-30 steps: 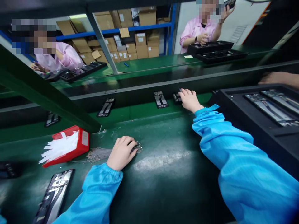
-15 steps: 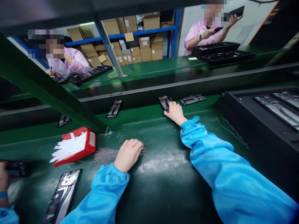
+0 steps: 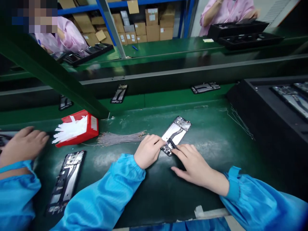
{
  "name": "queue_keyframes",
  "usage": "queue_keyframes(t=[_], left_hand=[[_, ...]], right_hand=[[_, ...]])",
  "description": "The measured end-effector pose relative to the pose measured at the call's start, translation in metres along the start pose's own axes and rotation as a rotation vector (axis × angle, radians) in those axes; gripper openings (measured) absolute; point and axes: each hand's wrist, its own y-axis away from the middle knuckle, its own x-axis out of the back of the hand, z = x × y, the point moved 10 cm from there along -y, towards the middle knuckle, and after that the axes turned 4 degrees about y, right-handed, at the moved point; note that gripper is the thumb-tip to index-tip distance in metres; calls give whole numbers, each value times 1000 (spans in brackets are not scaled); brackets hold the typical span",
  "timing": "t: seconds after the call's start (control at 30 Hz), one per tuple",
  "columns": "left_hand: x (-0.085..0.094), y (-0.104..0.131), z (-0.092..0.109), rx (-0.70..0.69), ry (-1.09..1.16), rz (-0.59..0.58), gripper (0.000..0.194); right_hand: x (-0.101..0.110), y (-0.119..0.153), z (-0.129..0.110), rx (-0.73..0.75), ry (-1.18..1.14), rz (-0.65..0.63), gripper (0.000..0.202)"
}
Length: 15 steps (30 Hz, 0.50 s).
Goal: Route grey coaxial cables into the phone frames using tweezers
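An opened phone (image 3: 179,131) lies face down on the green bench, its silver inside and dark ribbon cable showing. My left hand (image 3: 149,150) is closed at the phone's lower left edge, with fingertips pressed together; what is between them I cannot make out. Over the phone's lower right end, my right hand (image 3: 192,163) holds a slim black tool (image 3: 172,143) by the fingers, its thumb apart. To the left of my left hand lies a bundle of thin grey cables (image 3: 120,138) with small metal ends.
A red bin (image 3: 92,130) of white strips stands left, near another opened phone (image 3: 68,179) and a co-worker's hand (image 3: 26,142). Further phones (image 3: 119,94) lie along the back strip. A black tray (image 3: 260,93) of phones borders the right, below a green post (image 3: 55,73) at left.
My right hand has brought the phone from the back strip toward me. My left hand has moved from the cable bundle to the phone's edge. The co-worker's hand reaches further in.
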Motion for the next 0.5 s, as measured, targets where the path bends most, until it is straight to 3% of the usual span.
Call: queue_keyframes(t=[0.1, 0.3, 0.5], left_hand=[[-3, 6, -5, 48, 58, 8, 24], [8, 17, -20, 173, 195, 159, 20], [-3, 14, -13, 159, 103, 73, 12]], right_hand=[[-6, -5, -12, 63, -22, -39, 40], [-5, -23, 1, 76, 32, 13, 26], [-8, -26, 1, 4, 2, -13, 30]])
